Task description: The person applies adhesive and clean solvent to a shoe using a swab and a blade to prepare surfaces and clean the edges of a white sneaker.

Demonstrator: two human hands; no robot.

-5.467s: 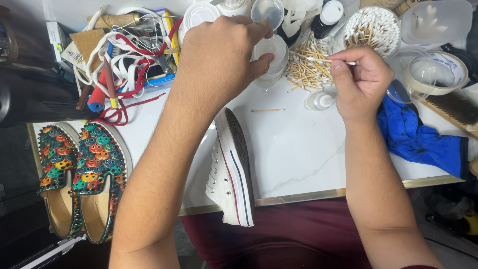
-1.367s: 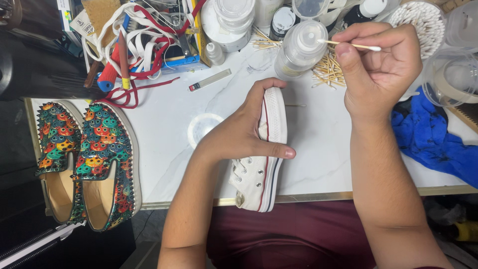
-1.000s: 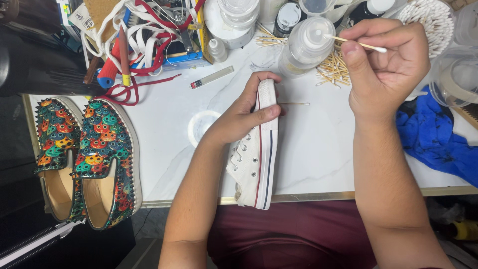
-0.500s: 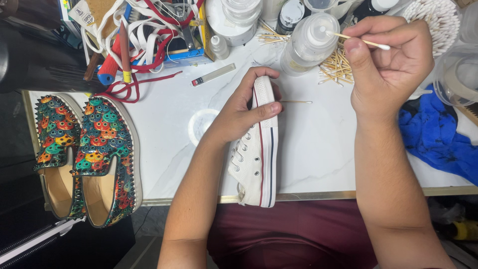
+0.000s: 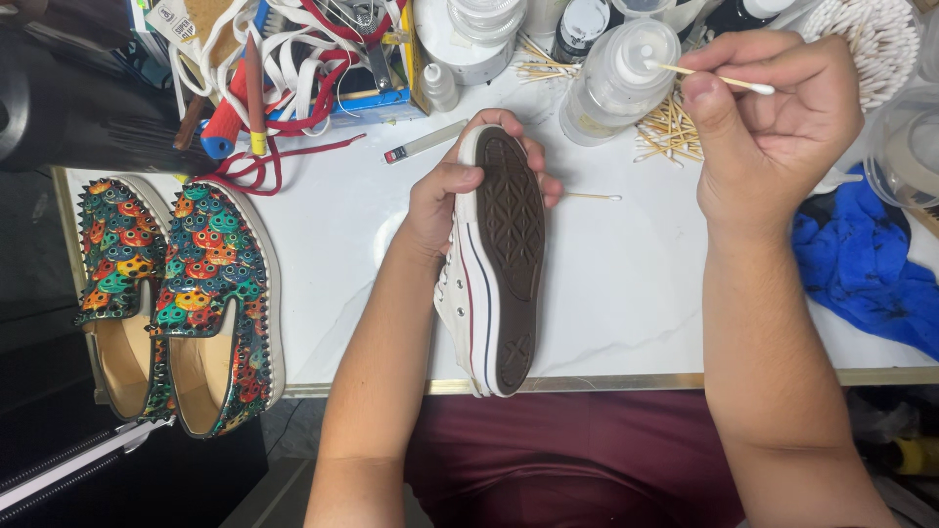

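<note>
Our left hand (image 5: 452, 196) clasps the toe of the white canvas sneaker with a dark brown patterned sole (image 5: 499, 274), tipped on its side, long axis running from our lap away toward the clutter. Our right hand (image 5: 773, 117) pinches a wooden cotton swab (image 5: 709, 78) up and to the right of the sneaker, its tip at the mouth of a clear plastic bottle (image 5: 616, 73) holding clear liquid; loose swabs (image 5: 670, 127) lie heaped just beside it.

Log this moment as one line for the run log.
left hand: grips white sneaker, sole up | right hand: cotton swab at clear bottle
</note>
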